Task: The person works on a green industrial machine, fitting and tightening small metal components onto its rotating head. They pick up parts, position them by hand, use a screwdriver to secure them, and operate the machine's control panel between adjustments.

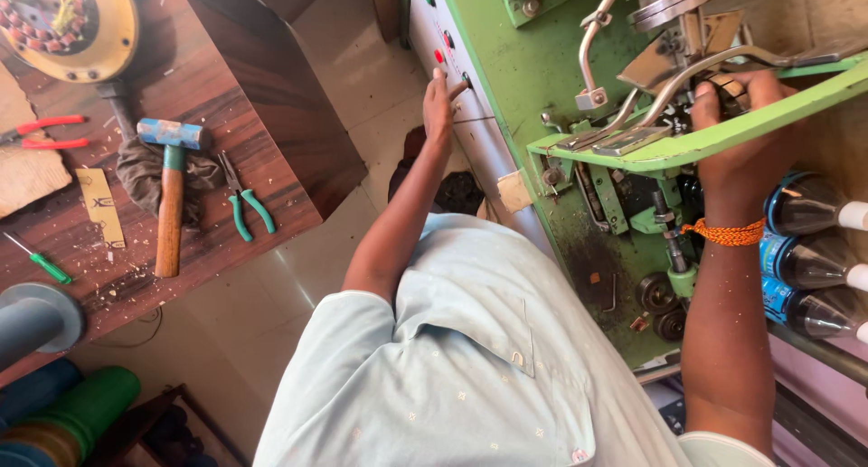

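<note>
- Reaching out, the left hand (pixel 439 105) lies flat, fingers spread, on the grey control panel (pixel 452 87) by its red and green buttons.
- The right hand (pixel 743 128) is clamped on a dark part in the green machine (pixel 542 60), behind its bent metal levers (pixel 669 78) and green rail (pixel 723 134).
- Dark bottles (pixel 809 250) lie just beside that wrist.
- Well apart, the wooden surface (pixel 271 187) carries a hammer (pixel 170 191), green-handled pliers (pixel 244 200), red-handled pliers (pixel 45 132) and a screwdriver (pixel 41 261).

Grey control panel (pixel 449 60) with red and green buttons, upright beside green machine's metal lever mechanism (pixel 669 78)
</note>
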